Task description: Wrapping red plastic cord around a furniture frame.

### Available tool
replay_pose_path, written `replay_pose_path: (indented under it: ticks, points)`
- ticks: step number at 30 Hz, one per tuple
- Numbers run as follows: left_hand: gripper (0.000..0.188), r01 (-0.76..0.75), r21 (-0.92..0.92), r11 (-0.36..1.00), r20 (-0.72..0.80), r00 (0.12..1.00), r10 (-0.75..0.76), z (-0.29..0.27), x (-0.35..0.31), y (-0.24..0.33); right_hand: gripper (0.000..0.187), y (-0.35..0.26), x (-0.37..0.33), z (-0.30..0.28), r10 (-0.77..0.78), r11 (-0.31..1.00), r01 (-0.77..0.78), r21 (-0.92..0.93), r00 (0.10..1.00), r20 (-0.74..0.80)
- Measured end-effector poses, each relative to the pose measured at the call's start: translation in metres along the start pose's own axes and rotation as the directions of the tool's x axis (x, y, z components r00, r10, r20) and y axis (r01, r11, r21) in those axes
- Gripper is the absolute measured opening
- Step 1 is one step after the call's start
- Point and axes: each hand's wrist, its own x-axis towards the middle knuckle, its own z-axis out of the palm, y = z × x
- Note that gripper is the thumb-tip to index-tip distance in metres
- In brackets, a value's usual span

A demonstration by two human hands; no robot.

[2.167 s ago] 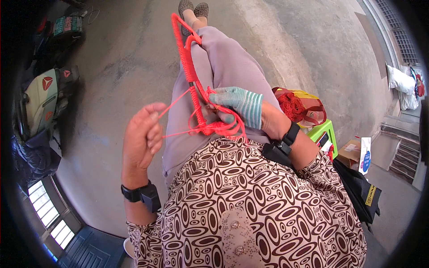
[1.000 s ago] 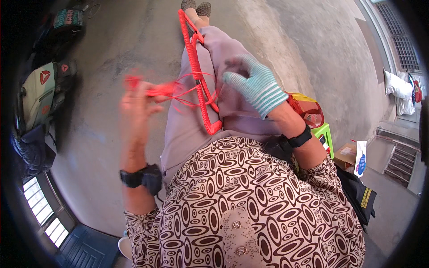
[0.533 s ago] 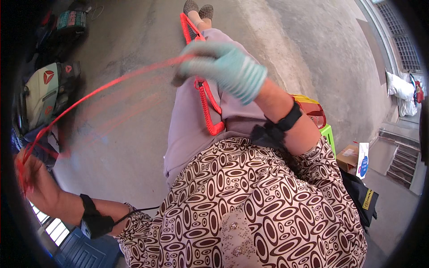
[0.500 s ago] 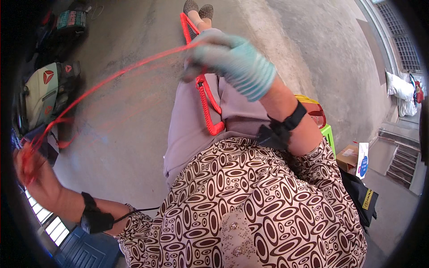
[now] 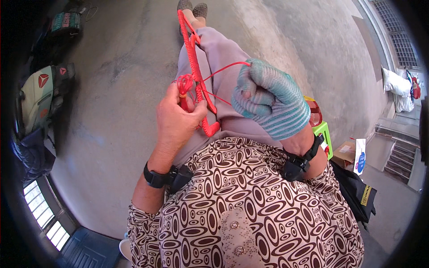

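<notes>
My bare left hand [image 5: 178, 114] pinches a small looped bundle of red cord [image 5: 184, 82] over my lap. My right hand [image 5: 271, 98], in a teal-and-white striped glove, is closed in a fist on the same cord; two strands of it run across to the left hand. Behind the left hand, a narrow angular frame wound in red cord [image 5: 192, 58] lies along my legs [image 5: 219, 58], from the shins to the lap. Part of this frame is hidden behind my left fingers.
Parked vehicles [image 5: 42, 91] stand at the far left on the concrete floor [image 5: 120, 89]. On the right are a green plastic stool [image 5: 324, 134], a cardboard box [image 5: 345, 152], a black bag [image 5: 355, 190] and white sacks [image 5: 397, 85]. A dark blue panel [image 5: 89, 250] lies lower left.
My left hand has come in from the far left to the lap. The right hand has moved right and down, and the long stretched cord between them is now short.
</notes>
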Motion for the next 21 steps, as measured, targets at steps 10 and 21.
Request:
replay_pose_path:
  ticks: [10, 21]
  points:
    - [0.027, 0.007, -0.503, 0.864, -0.078, 0.996, -0.053, -0.044, -0.004, -0.019, 0.021, 0.015, 0.043, -0.052, -0.311, 0.351, -0.104, -0.93, 0.924, -0.221]
    - [0.02, -0.23, 0.039, 0.972, 0.166, 0.961, 0.221, -0.007, 0.001, -0.011, 0.029, 0.046, 0.046, -0.035, 0.014, 0.503, -0.265, -0.823, 0.954, -0.299]
